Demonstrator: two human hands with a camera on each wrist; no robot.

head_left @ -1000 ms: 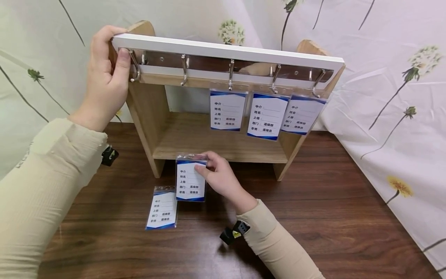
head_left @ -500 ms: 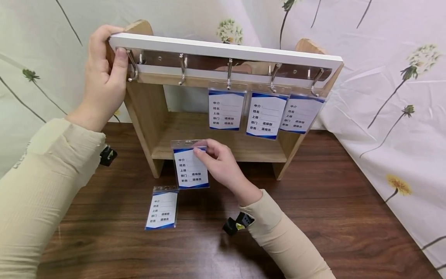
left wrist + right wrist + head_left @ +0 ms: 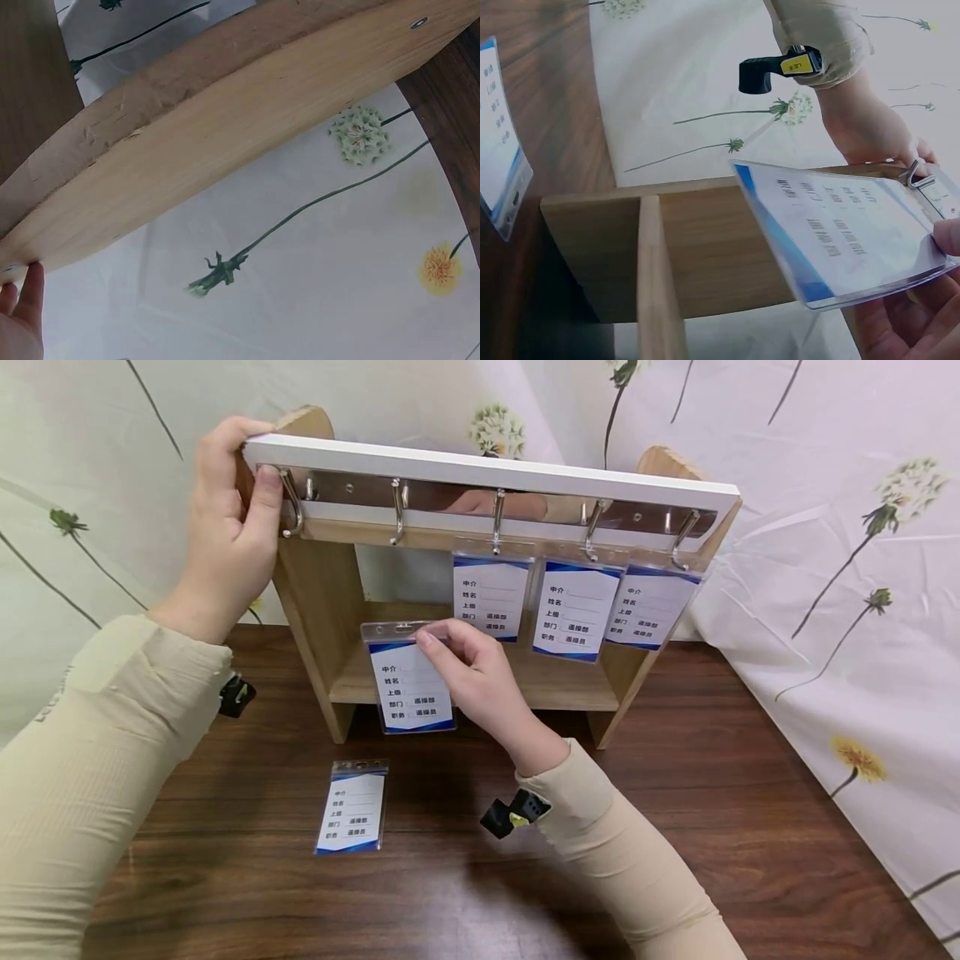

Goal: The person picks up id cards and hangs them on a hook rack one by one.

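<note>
My left hand (image 3: 228,518) grips the left end of a white hook rail (image 3: 480,464), thumb in front beside the first hook. The rail tops a wooden shelf stand (image 3: 318,610). Between thumb and fingers, my right hand (image 3: 480,681) pinches the upper right corner of a clear-sleeved badge (image 3: 411,689), held upright in front of the lower shelf. In the right wrist view the same badge (image 3: 832,232) shows its printed face, thumb at its edge. Another badge (image 3: 351,810) lies on the table. Three badges, one of them a hanging badge (image 3: 577,610), hang below the right-hand hooks.
The two leftmost hooks, including the second hook (image 3: 397,512), carry no badge. A dark wood table (image 3: 720,827) lies under the stand. Behind it hangs a flower-print cloth (image 3: 810,527). A black wrist camera (image 3: 513,812) sits on my right wrist.
My right hand has lifted the pinched badge upward from beside the one on the table to in front of the lower shelf. My left hand stays on the rail.
</note>
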